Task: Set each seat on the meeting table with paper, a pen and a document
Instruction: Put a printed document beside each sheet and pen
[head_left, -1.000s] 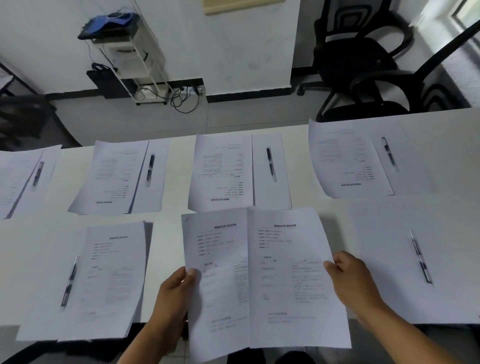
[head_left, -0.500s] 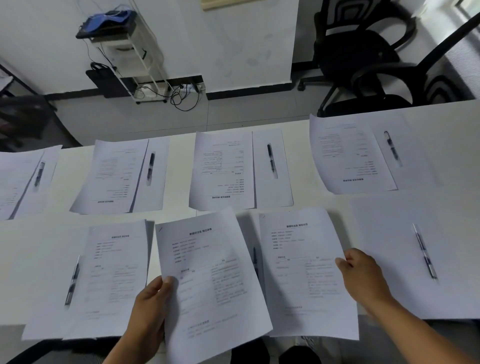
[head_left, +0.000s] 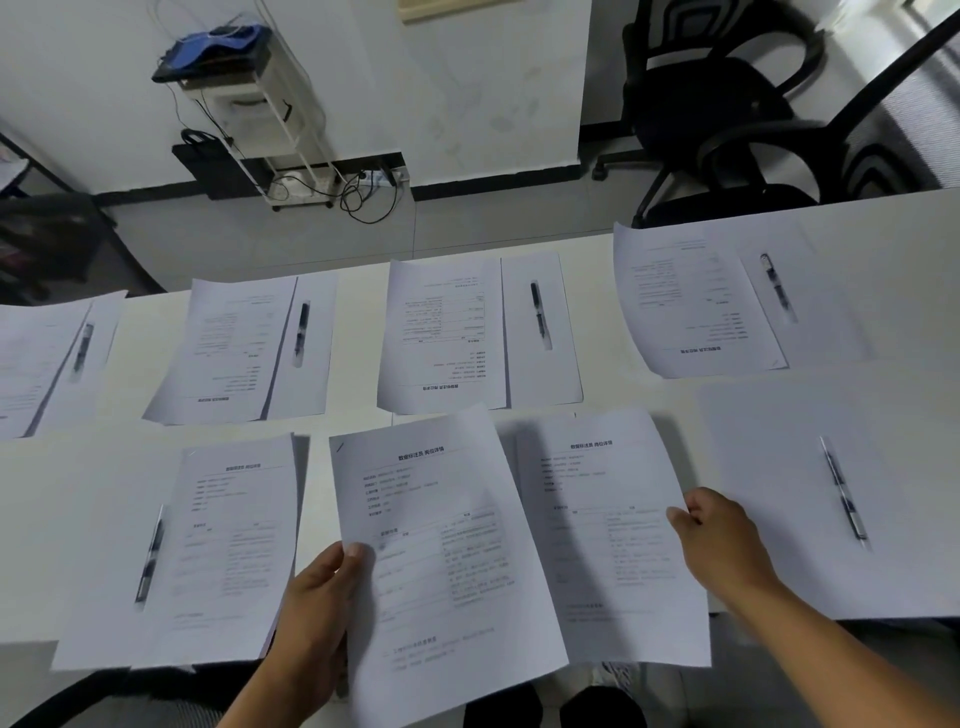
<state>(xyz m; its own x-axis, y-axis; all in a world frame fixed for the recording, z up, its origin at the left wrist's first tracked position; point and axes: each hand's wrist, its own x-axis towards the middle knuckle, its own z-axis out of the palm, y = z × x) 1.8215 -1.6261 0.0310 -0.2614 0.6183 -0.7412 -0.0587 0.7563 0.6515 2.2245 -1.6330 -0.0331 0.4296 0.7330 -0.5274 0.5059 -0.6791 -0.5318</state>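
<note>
My left hand (head_left: 322, 597) grips a printed document (head_left: 441, 561) by its left edge, lifted over the near middle seat. My right hand (head_left: 722, 545) pinches the right edge of a second printed document (head_left: 602, 540), which lies lower, partly under the first. On the white meeting table (head_left: 358, 291) the far seats each have a document, a blank sheet and a pen, such as the middle pen (head_left: 540, 316). The near left seat has a document (head_left: 228, 545) and a pen (head_left: 150, 556). The near right seat has a blank sheet (head_left: 779, 493) with a pen (head_left: 844, 493).
Two black office chairs (head_left: 727, 114) stand beyond the table's far right. A white shelf cart (head_left: 260, 109) with a blue device and cables stands against the wall. The table's near edge runs just below my hands.
The two documents, held close together a second ago, have been drawn apart. My left hand has carried its sheet left and up; my right hand has moved its sheet right.
</note>
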